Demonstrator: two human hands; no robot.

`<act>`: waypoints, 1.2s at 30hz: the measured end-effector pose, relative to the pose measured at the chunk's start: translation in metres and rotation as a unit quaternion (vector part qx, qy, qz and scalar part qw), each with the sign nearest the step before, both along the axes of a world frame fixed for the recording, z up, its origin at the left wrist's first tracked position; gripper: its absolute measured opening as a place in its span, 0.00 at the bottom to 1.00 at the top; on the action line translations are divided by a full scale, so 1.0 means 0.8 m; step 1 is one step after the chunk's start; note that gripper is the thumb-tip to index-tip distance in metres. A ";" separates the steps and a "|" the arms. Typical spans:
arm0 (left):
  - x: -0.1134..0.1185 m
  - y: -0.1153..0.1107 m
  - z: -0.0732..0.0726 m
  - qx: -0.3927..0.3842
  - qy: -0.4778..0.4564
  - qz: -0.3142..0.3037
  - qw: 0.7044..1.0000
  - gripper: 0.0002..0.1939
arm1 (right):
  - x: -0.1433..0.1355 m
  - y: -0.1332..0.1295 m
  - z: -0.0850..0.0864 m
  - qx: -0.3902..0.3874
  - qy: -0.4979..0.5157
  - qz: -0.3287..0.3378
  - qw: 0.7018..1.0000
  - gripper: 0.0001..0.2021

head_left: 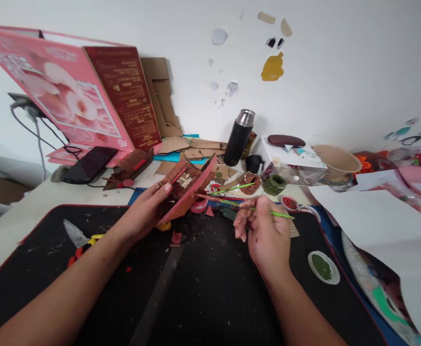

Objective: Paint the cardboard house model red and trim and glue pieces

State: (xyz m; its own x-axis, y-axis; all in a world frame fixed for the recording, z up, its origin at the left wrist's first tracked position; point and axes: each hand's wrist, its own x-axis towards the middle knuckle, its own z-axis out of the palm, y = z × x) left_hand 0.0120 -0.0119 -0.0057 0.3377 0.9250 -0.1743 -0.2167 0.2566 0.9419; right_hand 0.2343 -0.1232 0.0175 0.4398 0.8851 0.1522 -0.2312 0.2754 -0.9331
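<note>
My left hand (152, 206) is closed around a small cardboard model boat (188, 192) with a reddish-brown hull, holding it tilted above the black mat (210, 298). Between the thumb and fingers of my right hand (268, 235) is a thin green-handled paintbrush (280, 214). Its brown-stained tip reaches the side of the hull; whether it touches cannot be told. Brown smears mark my right fingers. Behind the brush stand an open jar of brown paint (250, 183) and a jar of green paint (274, 184), with another green brush (246, 186) lying at the brown jar.
Scissors (78, 240) and a metal ruler (158, 293) lie on the mat. A lid with green paint (323, 267) sits right. Farther back are a second brown model (129, 168), a phone (88, 165), a black thermos (239, 137) and a pink box (69, 91).
</note>
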 end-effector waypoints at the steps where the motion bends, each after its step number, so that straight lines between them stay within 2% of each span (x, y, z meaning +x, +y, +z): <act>1: 0.000 0.000 0.000 0.000 -0.001 -0.002 1.000 0.38 | 0.000 0.000 0.001 0.000 -0.001 -0.004 1.000 0.24; 6: -0.001 0.000 0.003 0.027 0.012 -0.004 1.000 0.33 | 0.002 0.000 0.004 0.020 0.018 -0.027 0.999 0.24; 11: 0.001 -0.001 0.003 0.021 0.012 0.013 1.000 0.33 | 0.002 -0.002 0.001 0.016 0.020 0.002 1.000 0.25; 16: 0.002 -0.003 0.007 0.009 0.004 0.002 1.000 0.32 | 0.000 -0.003 -0.004 -0.008 0.012 0.028 1.000 0.26; 24: 0.001 -0.001 0.007 0.025 0.002 -0.004 1.000 0.29 | 0.003 0.001 0.000 -0.006 0.000 -0.008 1.000 0.26; 28: 0.001 -0.001 0.006 0.017 0.011 0.003 1.000 0.32 | 0.005 0.002 0.001 -0.004 -0.001 -0.024 1.000 0.23; 32: 0.002 -0.002 0.010 0.027 0.003 -0.014 1.000 0.39 | 0.009 0.002 0.001 0.009 0.003 -0.045 0.999 0.25; 36: 0.002 -0.001 0.010 0.017 0.005 -0.011 1.000 0.38 | 0.010 0.002 0.002 0.010 0.014 -0.043 0.999 0.26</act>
State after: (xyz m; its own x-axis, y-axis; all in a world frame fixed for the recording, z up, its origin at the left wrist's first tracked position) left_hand 0.0140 -0.0128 0.0025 0.3568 0.9226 -0.1468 -0.2017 0.2295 0.9522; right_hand 0.2420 -0.1220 0.0190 0.5189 0.8404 0.1566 -0.2309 0.3141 -0.9209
